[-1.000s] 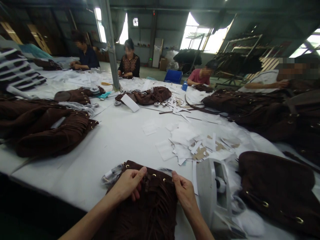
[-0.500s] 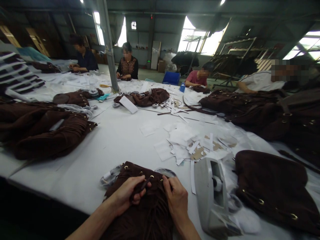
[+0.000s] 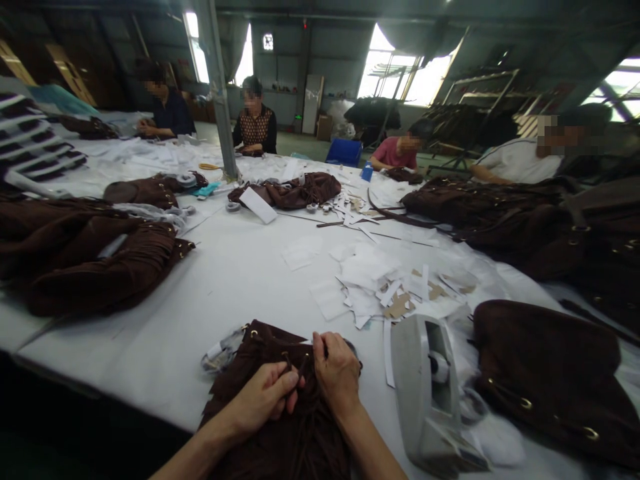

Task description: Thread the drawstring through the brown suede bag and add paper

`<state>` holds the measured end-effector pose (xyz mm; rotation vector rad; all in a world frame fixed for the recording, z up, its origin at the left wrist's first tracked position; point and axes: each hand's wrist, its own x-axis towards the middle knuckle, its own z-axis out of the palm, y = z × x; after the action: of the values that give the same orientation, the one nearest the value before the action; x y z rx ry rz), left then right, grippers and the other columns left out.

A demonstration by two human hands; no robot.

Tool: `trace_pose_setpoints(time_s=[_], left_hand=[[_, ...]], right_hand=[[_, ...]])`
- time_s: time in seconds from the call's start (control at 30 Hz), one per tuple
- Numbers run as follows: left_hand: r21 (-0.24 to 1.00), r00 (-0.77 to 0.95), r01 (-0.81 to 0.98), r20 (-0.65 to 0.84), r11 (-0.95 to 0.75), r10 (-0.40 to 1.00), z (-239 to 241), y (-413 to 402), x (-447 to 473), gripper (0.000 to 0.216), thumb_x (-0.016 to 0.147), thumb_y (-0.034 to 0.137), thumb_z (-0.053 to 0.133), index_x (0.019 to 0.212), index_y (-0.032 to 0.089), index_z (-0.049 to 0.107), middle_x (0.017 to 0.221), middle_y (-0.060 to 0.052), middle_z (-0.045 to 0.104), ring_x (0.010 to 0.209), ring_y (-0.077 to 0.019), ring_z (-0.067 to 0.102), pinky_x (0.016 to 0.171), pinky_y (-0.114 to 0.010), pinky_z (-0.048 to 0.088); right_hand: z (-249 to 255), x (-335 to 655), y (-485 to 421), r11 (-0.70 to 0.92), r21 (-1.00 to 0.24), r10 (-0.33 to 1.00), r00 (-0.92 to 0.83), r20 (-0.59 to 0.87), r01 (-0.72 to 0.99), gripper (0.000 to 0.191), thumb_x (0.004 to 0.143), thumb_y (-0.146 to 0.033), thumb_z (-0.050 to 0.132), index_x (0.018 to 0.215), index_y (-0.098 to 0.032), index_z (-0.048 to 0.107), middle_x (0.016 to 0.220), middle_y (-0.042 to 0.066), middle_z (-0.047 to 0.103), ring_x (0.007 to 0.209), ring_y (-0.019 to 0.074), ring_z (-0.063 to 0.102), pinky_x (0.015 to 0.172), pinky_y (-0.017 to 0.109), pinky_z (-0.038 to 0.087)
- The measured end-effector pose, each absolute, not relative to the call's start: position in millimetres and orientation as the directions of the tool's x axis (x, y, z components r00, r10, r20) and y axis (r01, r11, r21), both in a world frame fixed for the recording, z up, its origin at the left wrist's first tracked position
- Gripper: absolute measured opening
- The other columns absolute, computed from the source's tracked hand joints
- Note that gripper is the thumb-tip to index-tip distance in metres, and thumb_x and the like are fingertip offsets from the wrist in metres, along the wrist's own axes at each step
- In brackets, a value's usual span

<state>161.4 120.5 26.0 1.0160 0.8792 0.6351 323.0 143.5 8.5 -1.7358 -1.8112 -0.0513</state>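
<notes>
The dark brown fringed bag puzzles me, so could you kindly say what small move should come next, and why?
Perhaps the left hand should gently draw the thin dark brown cord, since that hand appears to pinch it just below the gold-coloured metal eyelets, while the right hand grips the top edge of the bag and could steady it.

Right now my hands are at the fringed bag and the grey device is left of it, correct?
No, not left: the head view shows the grey device right of the fringed bag; your left hand and right hand are at that bag.
</notes>
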Motion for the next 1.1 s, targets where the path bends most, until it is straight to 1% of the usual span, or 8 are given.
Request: trace_pose_setpoints(time_s=[0.17,0.3,0.4,0.53,0.6,0.77,0.97,1.1], left_hand=[[0.928,0.49,0.012,-0.33,0.372,0.807,26.6,111.7,161.7,0.043,0.082,0.054,0.051,0.087,0.012,0.057,0.054,0.004,0.051,0.037,-0.0033,0.029,0.038,-0.019,0.017],[0.934,0.378,-0.04,-0.315,0.356,0.871,25.0,106.2,158.4,0.043,0.083,0.055,0.049,0.087,0.013,0.057,0.057,0.003,0.054,0.039,-0.0043,0.033,0.04,-0.019,0.021],[0.949,0.32,-0.008,-0.296,0.315,0.9,27.4,101.9,152.4,0.043,0.083,0.055,0.048,0.085,0.014,0.058,0.062,0.0,0.059,0.043,-0.006,0.039,0.044,-0.02,0.028],[0.929,0.241,0.321,-0.269,0.185,0.932,38.3,102.9,141.1,0.043,0.084,0.057,0.044,0.082,0.017,0.062,0.063,-0.002,0.062,0.053,-0.0145,0.053,0.054,-0.026,0.041],[0.848,0.129,0.529,-0.124,0.038,0.984,46.2,110.1,135.1,0.037,0.083,0.054,0.047,0.088,0.021,0.063,0.074,-0.003,0.066,0.065,-0.0191,0.058,0.064,-0.03,0.044],[0.649,0.264,0.681,0.216,-0.34,0.94,61.1,144.4,133.9,0.032,0.088,0.044,0.045,0.105,0.022,0.06,0.105,-0.008,0.066,0.1,-0.0241,0.055,0.09,-0.037,0.04],[0.391,0.517,0.778,0.046,-0.492,0.855,45.5,171.1,151.2,0.043,0.093,0.042,0.033,0.07,0.022,0.063,0.066,-0.005,0.065,0.068,-0.0202,0.059,0.068,-0.031,0.039],[0.218,0.598,0.727,0.264,-0.651,0.756,47.1,156.3,141.7,0.04,0.091,0.038,0.043,0.057,0.021,0.058,0.054,-0.004,0.057,0.054,-0.0163,0.05,0.057,-0.03,0.032]], right_hand=[[7.1,328.7,146.7,0.13,-0.579,0.919,0.121,0.374,0.805,0.041,0.094,-0.042,0.035,0.07,-0.018,0.058,0.068,0.004,0.06,0.065,0.0159,0.055,0.063,0.027,0.037],[24.3,357.2,146.3,0.071,-0.933,0.934,0.305,0.187,0.354,0.047,0.092,-0.051,0.032,0.081,-0.017,0.062,0.077,0.006,0.066,0.071,0.0183,0.061,0.065,0.028,0.046],[25.4,382.2,131.0,0.02,-0.974,0.86,0.492,0.132,0.226,0.049,0.089,-0.055,0.034,0.089,-0.016,0.064,0.084,0.009,0.067,0.079,0.021,0.062,0.07,0.032,0.049],[8.9,398.5,103.3,-0.085,-0.957,0.885,0.463,0.055,0.276,0.051,0.088,-0.056,0.035,0.095,-0.016,0.066,0.091,0.011,0.069,0.081,0.023,0.064,0.071,0.036,0.051],[5.0,398.0,96.1,-0.077,-0.95,0.903,0.426,0.063,0.302,0.049,0.09,-0.053,0.035,0.099,-0.016,0.065,0.095,0.011,0.069,0.083,0.023,0.064,0.073,0.037,0.051],[25.4,380.4,106.8,0.193,-0.793,0.896,0.226,0.383,0.578,0.036,0.095,-0.039,0.035,0.098,-0.018,0.064,0.096,0.009,0.068,0.093,0.0207,0.06,0.083,0.034,0.044],[24.5,354.6,131.7,0.29,-0.407,0.9,-0.102,0.424,0.866,0.04,0.097,-0.025,0.03,0.071,-0.019,0.059,0.064,0.002,0.063,0.06,0.0152,0.054,0.066,0.031,0.032],[19.9,358.3,121.1,0.365,-0.262,0.78,-0.139,0.611,0.893,0.042,0.094,-0.019,0.033,0.056,-0.02,0.048,0.049,0.0,0.051,0.05,0.0139,0.044,0.061,0.032,0.027]])
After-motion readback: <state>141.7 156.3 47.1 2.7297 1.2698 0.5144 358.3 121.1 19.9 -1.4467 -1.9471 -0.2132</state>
